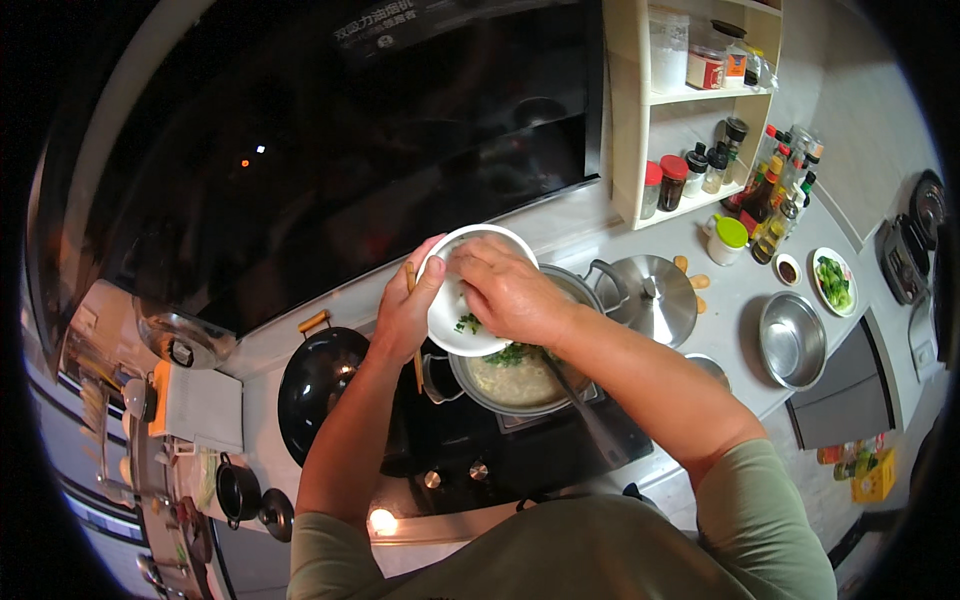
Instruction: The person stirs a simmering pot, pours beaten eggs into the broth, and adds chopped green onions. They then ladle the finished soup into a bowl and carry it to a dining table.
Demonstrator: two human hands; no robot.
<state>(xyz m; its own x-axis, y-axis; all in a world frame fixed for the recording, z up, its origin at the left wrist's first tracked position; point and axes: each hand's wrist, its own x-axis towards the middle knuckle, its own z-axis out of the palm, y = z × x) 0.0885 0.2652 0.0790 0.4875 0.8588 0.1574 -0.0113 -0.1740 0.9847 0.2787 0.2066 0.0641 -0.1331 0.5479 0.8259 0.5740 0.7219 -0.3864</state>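
My left hand grips the side of a white bowl, thumb over the rim, with wooden chopsticks held against it. Inside the tilted bowl lie some chopped green herbs. My right hand reaches into the bowl; its fingertips are partly hidden, so what they hold cannot be told. Below both hands a two-handled metal pot of pale soup stands on the black stove. More chopped greens float on the soup, and a dark ladle leans in the pot.
A black wok stands left of the pot. To the right are a steel lid, a steel basin, a plate of green vegetables, a small sauce dish and several bottles. A range hood rises behind the stove.
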